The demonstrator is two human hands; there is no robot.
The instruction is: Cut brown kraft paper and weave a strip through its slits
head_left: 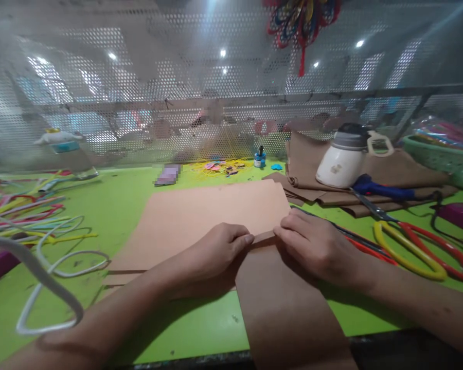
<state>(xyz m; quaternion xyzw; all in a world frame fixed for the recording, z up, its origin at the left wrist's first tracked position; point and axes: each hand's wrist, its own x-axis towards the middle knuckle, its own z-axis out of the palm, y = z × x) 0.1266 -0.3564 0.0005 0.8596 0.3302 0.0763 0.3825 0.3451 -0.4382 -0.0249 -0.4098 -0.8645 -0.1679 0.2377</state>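
A strip of brown sheet material [285, 303], perhaps leather or paper, hangs toward me over the table's front edge. Its far end is folded over in a narrow band, pinched between my left hand [226, 246] and my right hand [312, 241]. Both hands are closed, thumbs and fingers pressed on the fold a short gap apart. Under and beyond them lies a stack of light tan sheets [216, 205]. Large scissors with yellow and red handles [412, 252] rest to the right of my right hand, their blades pointing away.
White cord [50, 277] loops at the left beside colourful strips [31, 216]. Behind stand a small blue bottle [260, 158] and yellow threads [235, 167]. A white jug [341, 159] sits on folded brown sheets [405, 169]; a green basket [428, 162] is far right. Perforated metal [216, 77] closes the back.
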